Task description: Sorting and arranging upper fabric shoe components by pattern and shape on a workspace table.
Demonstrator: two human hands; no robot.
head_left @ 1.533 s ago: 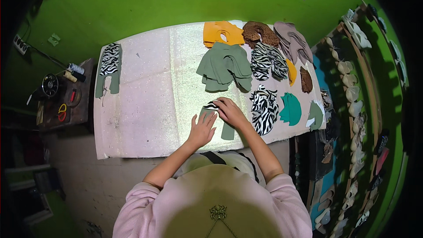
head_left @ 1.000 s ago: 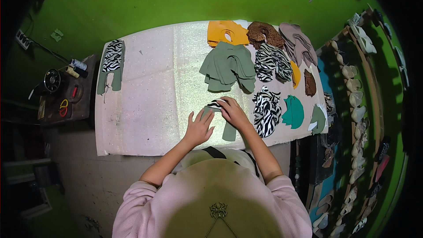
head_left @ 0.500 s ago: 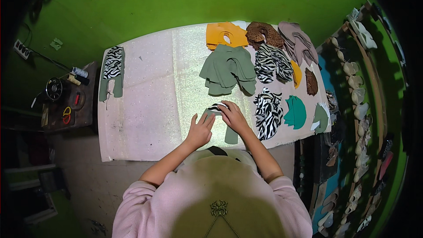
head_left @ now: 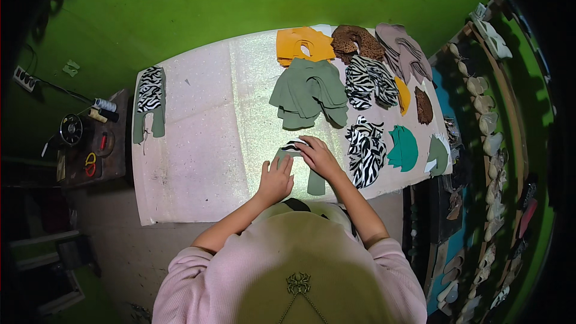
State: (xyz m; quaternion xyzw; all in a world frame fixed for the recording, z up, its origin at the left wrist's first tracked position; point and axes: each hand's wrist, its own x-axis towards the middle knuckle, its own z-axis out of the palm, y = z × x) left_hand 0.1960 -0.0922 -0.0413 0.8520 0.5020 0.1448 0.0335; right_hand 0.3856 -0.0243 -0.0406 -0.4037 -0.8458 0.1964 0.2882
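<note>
Close to the table's front edge lies a green U-shaped cut piece [head_left: 316,184]. A small zebra-print piece [head_left: 291,146] lies on its curved top. My left hand [head_left: 276,180] rests over the piece's left leg, fingers stretched out and mostly flat, hiding much of that leg. From the right, my right hand [head_left: 318,157] reaches over, its extended fingertips pressing on the zebra-print piece near the upper edge. Just beyond my hands sits a stack of green cut pieces [head_left: 303,96]. Right of my right hand lies a zebra-print stack [head_left: 366,153].
Behind are orange [head_left: 288,45], brown spotted [head_left: 354,39] and mauve stacks [head_left: 396,45]. A teal stack [head_left: 403,150] lies right. A zebra-and-green piece [head_left: 151,93] lies at the table's left end, beside a sewing machine table [head_left: 111,150] with scissors [head_left: 90,165]. Shoe-form racks [head_left: 492,144] line the right.
My left hand has drawn its fingers a little closer together over the green piece. My right hand keeps its place on the zebra-print piece. The whole view has shifted slightly.
</note>
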